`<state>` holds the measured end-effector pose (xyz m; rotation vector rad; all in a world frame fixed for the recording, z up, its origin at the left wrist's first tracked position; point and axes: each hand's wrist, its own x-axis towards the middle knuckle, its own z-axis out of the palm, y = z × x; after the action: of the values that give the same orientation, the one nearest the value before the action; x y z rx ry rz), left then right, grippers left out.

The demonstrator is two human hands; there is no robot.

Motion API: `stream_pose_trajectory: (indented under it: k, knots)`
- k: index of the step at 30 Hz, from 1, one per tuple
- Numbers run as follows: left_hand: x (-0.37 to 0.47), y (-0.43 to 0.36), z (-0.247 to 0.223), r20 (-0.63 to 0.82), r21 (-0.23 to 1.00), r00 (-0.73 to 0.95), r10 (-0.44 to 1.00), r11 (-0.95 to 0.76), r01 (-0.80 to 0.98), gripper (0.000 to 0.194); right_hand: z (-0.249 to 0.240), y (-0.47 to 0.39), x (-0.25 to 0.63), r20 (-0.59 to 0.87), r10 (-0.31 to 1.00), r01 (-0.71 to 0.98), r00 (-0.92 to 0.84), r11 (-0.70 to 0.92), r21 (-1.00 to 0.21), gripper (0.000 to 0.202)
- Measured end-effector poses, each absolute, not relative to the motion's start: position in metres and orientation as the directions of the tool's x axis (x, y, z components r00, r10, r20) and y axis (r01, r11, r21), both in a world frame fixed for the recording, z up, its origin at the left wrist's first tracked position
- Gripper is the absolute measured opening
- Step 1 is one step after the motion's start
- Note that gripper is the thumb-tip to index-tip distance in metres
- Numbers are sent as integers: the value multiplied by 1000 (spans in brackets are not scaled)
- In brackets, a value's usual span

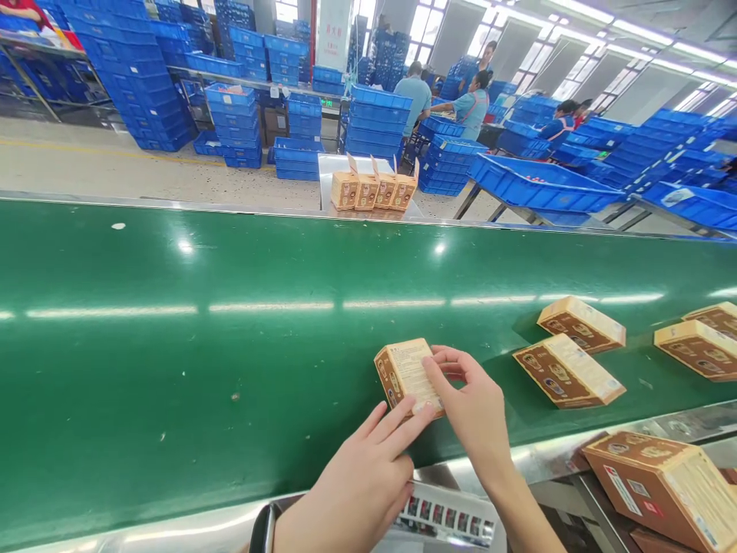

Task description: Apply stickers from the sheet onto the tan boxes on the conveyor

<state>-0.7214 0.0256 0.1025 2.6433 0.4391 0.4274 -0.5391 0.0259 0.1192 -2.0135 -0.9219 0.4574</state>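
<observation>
A small brown and cream box (410, 372) lies on the green conveyor belt (173, 384), its printed cream face up. My right hand (469, 395) holds the box at its right side, thumb on the top face and fingers curled behind the far edge. The fingertips of my left hand (368, 468) rest on the near part of the same box, fingers stretched out. Below the hands, a strip of small printed labels (449, 516) shows beside the belt's near edge, partly covered by my left hand.
Similar boxes (567, 372) lie on the belt to the right. A larger brown box (662, 484) stands at the near right. Four open-flapped boxes (374, 192) stand beyond the belt. Stacked blue crates (377, 123) and people are in the background.
</observation>
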Motion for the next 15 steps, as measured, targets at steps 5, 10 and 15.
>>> stream_pose_trajectory:
  k: [5,10,15]
  knots:
    - [-714,26,107,299,453,883,362,-868,202,18,134,15,-518,217,703,589,677,-341,-733,38]
    - [-702,16,115,315,700,842,438,-706,106,14,167,-63,-512,326,911,807,251,-11,-590,18]
    - [-675,-2,119,6,931,894,447,-328,158,25,175,-124,-528,555,832,968,3,138,-212,19]
